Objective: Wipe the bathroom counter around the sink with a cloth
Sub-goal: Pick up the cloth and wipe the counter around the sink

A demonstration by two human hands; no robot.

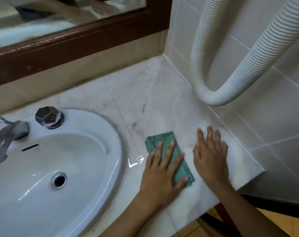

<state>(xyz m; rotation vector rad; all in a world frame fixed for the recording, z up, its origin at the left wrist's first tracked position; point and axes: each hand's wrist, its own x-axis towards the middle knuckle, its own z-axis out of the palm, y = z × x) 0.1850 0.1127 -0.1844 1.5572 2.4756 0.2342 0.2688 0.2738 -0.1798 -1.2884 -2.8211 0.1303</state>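
Both hands lie flat with fingers spread; your left hand presses the green cloth on the counter, at 3 o'clock from the sink; your right hand rests bare beside it. I judge the puddle may smear; the cloth may slide toward 6 o'clock, off the edge. No writing is readable.

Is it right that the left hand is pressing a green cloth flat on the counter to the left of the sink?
Not quite. The head view shows the left hand pressing the green cloth flat on the counter, but to the right of the sink, not the left.
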